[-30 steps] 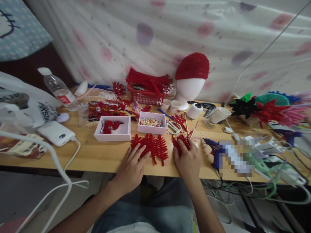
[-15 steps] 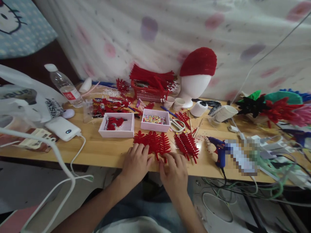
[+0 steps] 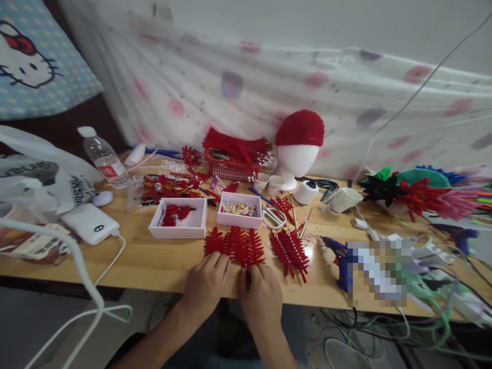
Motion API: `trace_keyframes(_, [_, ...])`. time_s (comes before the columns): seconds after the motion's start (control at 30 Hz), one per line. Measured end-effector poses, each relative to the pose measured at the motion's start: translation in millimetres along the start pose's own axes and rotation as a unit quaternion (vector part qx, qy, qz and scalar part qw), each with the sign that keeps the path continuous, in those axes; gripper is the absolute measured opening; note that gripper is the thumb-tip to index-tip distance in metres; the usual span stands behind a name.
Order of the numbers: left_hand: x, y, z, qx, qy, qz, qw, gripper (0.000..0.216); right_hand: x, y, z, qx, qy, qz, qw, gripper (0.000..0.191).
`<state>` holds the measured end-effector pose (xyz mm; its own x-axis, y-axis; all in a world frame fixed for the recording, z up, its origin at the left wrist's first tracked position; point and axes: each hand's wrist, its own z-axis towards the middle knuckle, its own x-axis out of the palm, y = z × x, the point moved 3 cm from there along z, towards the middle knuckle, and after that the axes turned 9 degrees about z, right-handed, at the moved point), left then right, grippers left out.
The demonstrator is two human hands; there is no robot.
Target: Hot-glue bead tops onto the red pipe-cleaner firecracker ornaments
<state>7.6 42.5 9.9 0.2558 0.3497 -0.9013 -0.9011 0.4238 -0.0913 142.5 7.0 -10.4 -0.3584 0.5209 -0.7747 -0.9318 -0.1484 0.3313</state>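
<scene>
The red leaves (image 3: 236, 246) are best handled gently by their lower ends — the fine tips could be bent. Feather-shaped, they are laid side by side on the table (image 3: 161, 261). The left hand (image 3: 206, 281) and right hand (image 3: 262, 296) are curled at their near edge; whether anything is pinched cannot be told.

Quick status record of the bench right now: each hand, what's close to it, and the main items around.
Left hand: fingers curled at the near edge of the red leaves; grip unclear
Right hand: beside it, at the near end of the same leaves; grip hidden
Beaded leaves: lying right of the red leaves
Left box: red pieces inside
Right box: colorful beads inside
Glue gun: right of the beaded leaves
White head: at the back, wearing a red cap
</scene>
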Motion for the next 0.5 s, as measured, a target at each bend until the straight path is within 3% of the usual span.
trace_keyframes(0.23, [-11,13,6,-0.096,-0.069,-0.158,0.98,0.014,1,1,3,0.016,0.032,-0.016,0.999,0.019])
trace_keyframes(0.4, [-13,18,3,-0.106,-0.055,-0.23,0.966,0.012,0,0,4,0.037,0.035,0.007,0.999,0.021])
trace_keyframes(0.5, [-26,23,1,-0.103,-0.109,-0.233,0.961,0.008,-1,-3,5,0.058,0.031,0.053,0.996,0.022])
